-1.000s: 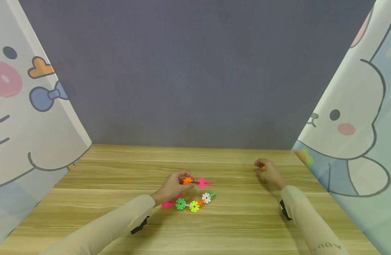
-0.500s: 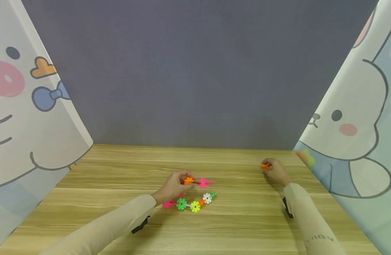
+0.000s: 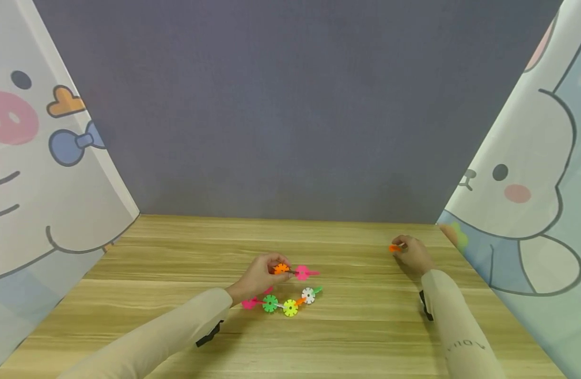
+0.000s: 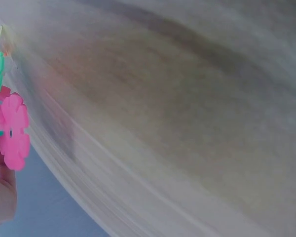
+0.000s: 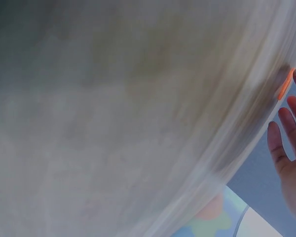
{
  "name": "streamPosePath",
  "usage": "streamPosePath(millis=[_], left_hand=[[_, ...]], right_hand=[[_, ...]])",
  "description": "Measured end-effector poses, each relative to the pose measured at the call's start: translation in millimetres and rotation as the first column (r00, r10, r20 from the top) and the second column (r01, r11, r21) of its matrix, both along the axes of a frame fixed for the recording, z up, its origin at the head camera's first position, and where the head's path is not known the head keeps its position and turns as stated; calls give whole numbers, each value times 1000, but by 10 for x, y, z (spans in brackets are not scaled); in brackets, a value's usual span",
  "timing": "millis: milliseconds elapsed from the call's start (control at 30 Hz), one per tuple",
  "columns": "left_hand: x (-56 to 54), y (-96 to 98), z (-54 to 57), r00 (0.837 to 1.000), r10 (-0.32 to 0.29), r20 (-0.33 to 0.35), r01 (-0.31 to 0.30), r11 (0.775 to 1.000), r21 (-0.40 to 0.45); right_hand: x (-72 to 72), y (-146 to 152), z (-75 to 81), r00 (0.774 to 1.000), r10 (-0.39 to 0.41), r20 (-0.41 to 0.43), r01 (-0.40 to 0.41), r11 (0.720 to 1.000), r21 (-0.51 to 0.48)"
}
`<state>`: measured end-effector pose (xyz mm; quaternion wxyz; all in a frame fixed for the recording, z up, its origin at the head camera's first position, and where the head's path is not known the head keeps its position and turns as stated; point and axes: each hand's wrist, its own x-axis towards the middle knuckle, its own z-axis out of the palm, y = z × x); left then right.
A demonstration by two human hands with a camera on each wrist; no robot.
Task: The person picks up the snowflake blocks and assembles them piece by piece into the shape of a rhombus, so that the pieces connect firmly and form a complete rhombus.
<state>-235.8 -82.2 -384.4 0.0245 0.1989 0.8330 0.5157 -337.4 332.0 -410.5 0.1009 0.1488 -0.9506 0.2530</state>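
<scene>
In the head view my left hand (image 3: 260, 276) pinches an orange notched disc (image 3: 281, 269), one link in a chain of plastic snowflake discs. Beyond its fingertips a pink disc (image 3: 302, 272) extends to the right. The chain curves round below the hand through a green disc (image 3: 270, 303), a yellow disc (image 3: 291, 308) and a white disc (image 3: 308, 295). Pink discs (image 4: 14, 132) show beside the left fingers in the left wrist view. Farther right, my right hand (image 3: 413, 255) holds a loose orange disc (image 5: 286, 85) between thumb and fingertip, its other fingers spread.
The wooden tabletop (image 3: 347, 326) runs back to a dark grey panel (image 3: 290, 116). Side panels printed with a cartoon pig (image 3: 15, 173) and a cartoon rabbit (image 3: 522, 152) flank it. Dark bands (image 3: 208, 333) sit at both wrists.
My right hand has shifted a little to the right, and its orange disc now shows more fully at the fingertips. The left hand keeps its grip on the chain, almost still.
</scene>
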Motion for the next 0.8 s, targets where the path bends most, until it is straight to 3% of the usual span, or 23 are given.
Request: streamPosePath(millis=[200,400,500,800], left_hand=[[116,8,181,999,-20,26,20,1000,-3],[123,9,179,1000,-28,7,28,1000,4],[94,8,137,999,-31,9,30,999,17],[-119,-21,-161,1000,-7,-12,7,1000,-8]], right_hand=[[-26,20,-22,1000,25,12,-26,1000,13],[-30,27,-28,999,29,28,-29,1000,-1],[-20,27,-18,999,34,36,-34,999,-5],[-55,26,-6,1000,16,-2,-16,999,35]])
